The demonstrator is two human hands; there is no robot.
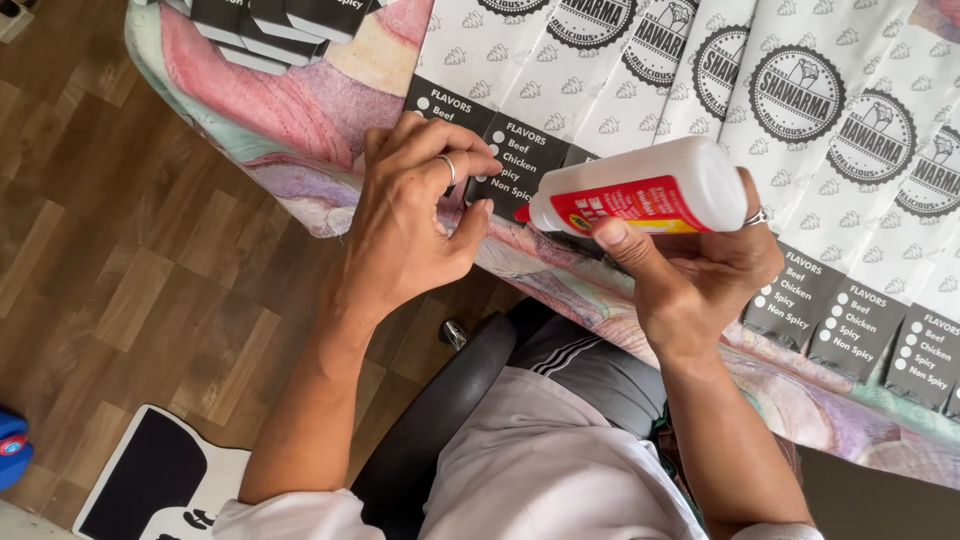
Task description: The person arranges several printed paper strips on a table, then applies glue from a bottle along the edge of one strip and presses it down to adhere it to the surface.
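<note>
My right hand [690, 265] grips a white glue bottle [680, 180] with a red and yellow label, held sideways with its red nozzle pointing left. My left hand [410, 215], with a ring on one finger, presses its fingertips on the black bottom strip of a printed paper sleeve [520, 150] right at the nozzle tip. Several white paper sleeves [800, 120] with round black stamps and black end strips lie side by side in an overlapping row across the table.
The table wears a pink, green and purple marbled cloth [290, 110]. A stack of black-ended sleeves [270, 25] lies at the far left corner. Below are a black chair arm [440, 410], wooden floor [110, 250], a black-and-white cutout [150, 480] and a blue object [12, 445].
</note>
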